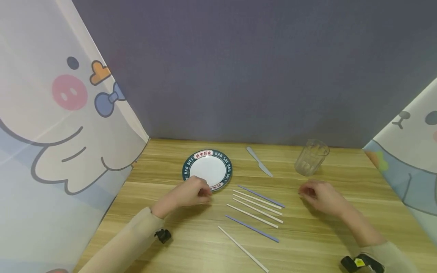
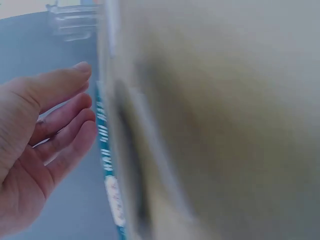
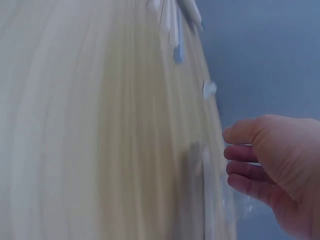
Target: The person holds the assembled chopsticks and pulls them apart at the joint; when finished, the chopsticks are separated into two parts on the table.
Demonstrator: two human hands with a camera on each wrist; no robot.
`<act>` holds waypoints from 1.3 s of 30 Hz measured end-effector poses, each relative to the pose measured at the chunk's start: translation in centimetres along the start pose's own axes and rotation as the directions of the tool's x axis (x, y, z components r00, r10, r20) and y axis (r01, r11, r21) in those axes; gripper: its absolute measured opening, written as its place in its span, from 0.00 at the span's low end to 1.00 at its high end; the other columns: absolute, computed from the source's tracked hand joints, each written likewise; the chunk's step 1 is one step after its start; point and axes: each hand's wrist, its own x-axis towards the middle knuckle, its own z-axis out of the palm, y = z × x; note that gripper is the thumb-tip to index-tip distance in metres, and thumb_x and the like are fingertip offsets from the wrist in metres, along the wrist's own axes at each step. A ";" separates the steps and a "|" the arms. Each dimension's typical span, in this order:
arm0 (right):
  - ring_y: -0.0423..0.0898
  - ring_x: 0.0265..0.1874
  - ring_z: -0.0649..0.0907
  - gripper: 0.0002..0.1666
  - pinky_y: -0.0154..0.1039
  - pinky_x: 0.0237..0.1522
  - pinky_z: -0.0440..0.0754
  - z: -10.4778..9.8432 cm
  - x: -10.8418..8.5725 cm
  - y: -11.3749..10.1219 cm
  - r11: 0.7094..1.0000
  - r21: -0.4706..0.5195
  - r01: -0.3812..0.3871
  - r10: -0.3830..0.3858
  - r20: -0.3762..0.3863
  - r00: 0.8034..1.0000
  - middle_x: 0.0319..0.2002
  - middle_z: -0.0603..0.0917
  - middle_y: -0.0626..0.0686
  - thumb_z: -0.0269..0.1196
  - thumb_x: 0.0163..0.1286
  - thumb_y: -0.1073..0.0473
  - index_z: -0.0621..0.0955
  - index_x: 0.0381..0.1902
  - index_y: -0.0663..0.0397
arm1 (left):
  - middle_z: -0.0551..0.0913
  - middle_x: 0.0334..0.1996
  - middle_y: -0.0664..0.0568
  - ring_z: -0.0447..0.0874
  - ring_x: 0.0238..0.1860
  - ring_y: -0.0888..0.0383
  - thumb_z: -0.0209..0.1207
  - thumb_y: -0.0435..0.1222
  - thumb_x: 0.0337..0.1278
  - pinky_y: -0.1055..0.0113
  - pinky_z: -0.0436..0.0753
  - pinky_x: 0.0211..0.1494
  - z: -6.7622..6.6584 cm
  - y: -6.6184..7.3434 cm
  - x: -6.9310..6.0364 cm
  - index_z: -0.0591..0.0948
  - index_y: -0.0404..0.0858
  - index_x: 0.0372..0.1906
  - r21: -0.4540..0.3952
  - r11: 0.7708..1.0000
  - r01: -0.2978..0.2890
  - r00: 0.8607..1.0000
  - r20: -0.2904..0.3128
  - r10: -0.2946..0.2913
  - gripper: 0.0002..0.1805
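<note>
My left hand (image 1: 189,192) hovers over the wooden table by the near edge of a round plate (image 1: 208,170) with a white middle and a dark green lettered rim. Its fingers are loosely bent and hold nothing. On the other side, my right hand (image 1: 322,197) is likewise relaxed and holds nothing, just in front of a clear ribbed glass (image 1: 311,157). Between the hands lie several thin white straw-like sticks (image 1: 252,217) and two blue-purple ones (image 1: 252,228), spread roughly parallel. In the left wrist view, bent fingers (image 2: 75,120) show beside the plate's rim.
A pale knife (image 1: 259,161) lies behind the sticks, between plate and glass. A grey panel (image 1: 239,76) closes off the table's back edge. Cartoon-printed panels (image 1: 61,113) stand at both sides. Black wrist cameras (image 1: 162,235) sit on both sleeves.
</note>
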 end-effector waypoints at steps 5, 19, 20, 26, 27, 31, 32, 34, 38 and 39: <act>0.27 0.30 0.76 0.10 0.30 0.29 0.79 0.7 1.7 -2.0 0.998 0.054 0.036 -0.037 0.030 0.999 0.30 0.83 0.36 0.75 0.61 0.68 0.89 0.37 0.50 | 0.87 0.28 0.57 0.82 0.30 0.64 0.72 0.34 0.63 0.77 0.80 0.35 -1.0 1.2 3.8 0.91 0.40 0.36 0.048 0.997 -0.059 0.997 -0.050 0.062 0.01; 0.29 0.28 0.78 0.05 0.29 0.28 0.80 2.8 5.8 -5.9 0.978 0.206 0.044 -0.074 0.141 0.987 0.32 0.86 0.42 0.73 0.67 0.66 0.88 0.38 0.53 | 0.93 0.45 0.55 0.87 0.41 0.65 0.68 0.38 0.71 0.79 0.82 0.47 3.3 3.9 12.6 0.92 0.42 0.49 0.074 0.995 -0.070 0.992 0.107 0.061 0.09; 0.29 0.28 0.79 0.04 0.29 0.29 0.80 3.0 5.8 -5.9 0.978 0.205 0.038 -0.070 0.149 0.986 0.32 0.86 0.42 0.73 0.67 0.65 0.88 0.38 0.52 | 0.93 0.46 0.54 0.88 0.43 0.64 0.68 0.38 0.71 0.79 0.82 0.48 3.6 4.0 12.9 0.91 0.42 0.50 0.081 0.994 -0.070 0.991 0.119 0.060 0.09; 0.30 0.28 0.81 0.04 0.29 0.30 0.82 3.8 5.9 -6.2 0.975 0.220 0.035 -0.073 0.166 0.983 0.31 0.86 0.42 0.74 0.67 0.64 0.88 0.37 0.51 | 0.93 0.45 0.55 0.89 0.43 0.66 0.69 0.36 0.68 0.81 0.82 0.50 5.6 4.0 13.6 0.92 0.43 0.48 0.107 0.991 -0.074 0.989 0.139 0.059 0.08; 0.30 0.28 0.81 0.04 0.30 0.30 0.82 3.9 5.8 -6.2 0.974 0.224 0.042 -0.080 0.163 0.983 0.31 0.86 0.42 0.74 0.67 0.63 0.88 0.37 0.52 | 0.93 0.44 0.56 0.88 0.42 0.66 0.69 0.36 0.69 0.81 0.82 0.49 5.8 3.9 13.6 0.92 0.43 0.47 0.112 0.991 -0.075 0.989 0.137 0.059 0.07; 0.32 0.29 0.81 0.04 0.29 0.31 0.82 4.4 5.7 -6.4 0.971 0.227 0.075 -0.110 0.144 0.983 0.31 0.85 0.42 0.75 0.67 0.63 0.87 0.36 0.52 | 0.92 0.39 0.58 0.84 0.38 0.69 0.68 0.37 0.69 0.82 0.80 0.45 6.4 3.7 13.5 0.93 0.46 0.44 0.129 0.988 -0.082 0.989 0.130 0.065 0.06; 0.31 0.28 0.80 0.05 0.29 0.30 0.82 4.6 5.7 -6.4 0.970 0.228 0.078 -0.113 0.142 0.983 0.31 0.85 0.42 0.75 0.66 0.64 0.87 0.35 0.52 | 0.92 0.39 0.58 0.84 0.38 0.69 0.68 0.38 0.70 0.82 0.80 0.45 6.5 3.7 13.5 0.93 0.46 0.44 0.134 0.987 -0.085 0.989 0.128 0.068 0.06; 0.31 0.28 0.80 0.06 0.29 0.30 0.81 4.8 5.6 -6.4 0.970 0.234 0.070 -0.106 0.147 0.983 0.30 0.84 0.42 0.75 0.65 0.66 0.87 0.35 0.51 | 0.92 0.38 0.58 0.84 0.37 0.69 0.69 0.38 0.69 0.81 0.80 0.44 6.5 3.8 13.4 0.94 0.46 0.43 0.140 0.986 -0.090 0.989 0.128 0.072 0.05; 0.29 0.28 0.78 0.07 0.28 0.29 0.81 5.2 5.3 -6.4 0.970 0.241 0.028 -0.073 0.180 0.981 0.29 0.83 0.41 0.74 0.65 0.67 0.86 0.35 0.51 | 0.92 0.38 0.58 0.85 0.37 0.67 0.70 0.39 0.69 0.80 0.81 0.44 6.5 3.9 13.4 0.94 0.46 0.42 0.150 0.985 -0.089 0.989 0.130 0.070 0.05; 0.28 0.28 0.77 0.07 0.28 0.29 0.81 5.3 5.3 -6.3 0.970 0.241 0.019 -0.065 0.186 0.980 0.29 0.83 0.41 0.74 0.65 0.67 0.86 0.35 0.51 | 0.92 0.39 0.58 0.85 0.38 0.67 0.70 0.39 0.69 0.79 0.81 0.45 6.5 3.8 13.4 0.94 0.46 0.43 0.151 0.985 -0.087 0.989 0.130 0.068 0.05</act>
